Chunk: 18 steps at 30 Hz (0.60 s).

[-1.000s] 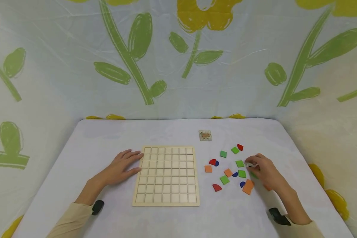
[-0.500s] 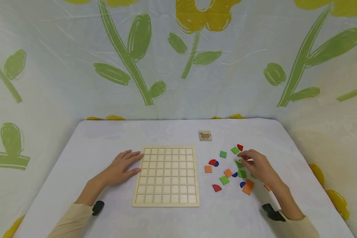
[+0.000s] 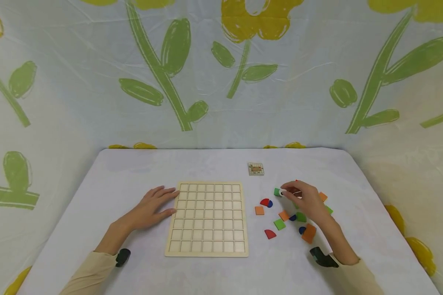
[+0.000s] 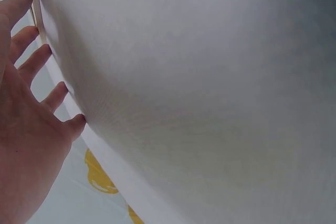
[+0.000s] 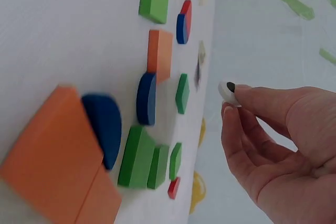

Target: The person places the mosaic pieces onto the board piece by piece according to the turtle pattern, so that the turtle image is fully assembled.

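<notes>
A pale wooden grid board (image 3: pixel 207 253) lies on the table. My left hand (image 3: pixel 149 209) rests with spread fingers against its left edge; the left wrist view shows the fingertips touching the board's side. Right of the board, my right hand (image 3: pixel 306 200) is raised over scattered coloured pieces. Its thumb and forefinger pinch a small white round eye piece (image 5: pixel 227 94) with a black spot. Just left of those fingertips in the head view lies a dark green square tile (image 3: pixel 277 192). Some pieces under the right hand are hidden.
Red quarter-circle pieces (image 3: pixel 270 234), blue half-circle pieces (image 3: pixel 293 218), orange tiles (image 3: pixel 259 210) and light green tiles (image 3: pixel 279 224) lie right of the board. A small picture card (image 3: pixel 256 169) lies behind them. Flower-printed cloth (image 3: pixel 280 102) hangs around the table.
My right hand has moved left with the eye piece, from the right side of the scattered pieces to near the dark green tile. The left hand and the board have not moved.
</notes>
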Each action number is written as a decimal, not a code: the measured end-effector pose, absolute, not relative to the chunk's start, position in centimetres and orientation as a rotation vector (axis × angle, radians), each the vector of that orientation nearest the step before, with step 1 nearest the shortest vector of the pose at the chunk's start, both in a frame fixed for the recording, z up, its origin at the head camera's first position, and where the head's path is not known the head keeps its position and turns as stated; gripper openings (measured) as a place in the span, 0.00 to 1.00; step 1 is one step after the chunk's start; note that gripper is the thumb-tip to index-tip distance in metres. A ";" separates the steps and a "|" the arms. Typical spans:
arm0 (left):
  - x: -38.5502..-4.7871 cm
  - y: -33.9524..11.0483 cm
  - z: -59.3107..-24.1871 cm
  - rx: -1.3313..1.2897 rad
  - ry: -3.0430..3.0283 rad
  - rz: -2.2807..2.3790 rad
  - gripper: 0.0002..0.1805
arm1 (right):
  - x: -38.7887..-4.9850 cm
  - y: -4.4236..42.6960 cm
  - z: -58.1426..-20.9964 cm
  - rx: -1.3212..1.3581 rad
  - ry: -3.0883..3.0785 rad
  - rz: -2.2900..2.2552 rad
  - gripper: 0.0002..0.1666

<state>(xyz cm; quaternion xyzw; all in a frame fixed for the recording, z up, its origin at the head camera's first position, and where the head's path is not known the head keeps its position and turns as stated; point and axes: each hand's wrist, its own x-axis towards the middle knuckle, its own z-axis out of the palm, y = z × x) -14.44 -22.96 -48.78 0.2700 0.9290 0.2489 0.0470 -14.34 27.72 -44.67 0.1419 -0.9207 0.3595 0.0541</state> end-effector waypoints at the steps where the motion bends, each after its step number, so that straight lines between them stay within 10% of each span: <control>1: -14.4 -22.9 -48.8 0.826 2.834 0.760 0.33 | -14.4 27.5 -44.7 0.434 -2.797 1.101 0.11; 18: -14.4 -22.8 -48.6 0.831 2.843 0.746 0.33 | -16.5 21.3 -45.0 0.489 -2.769 1.263 0.10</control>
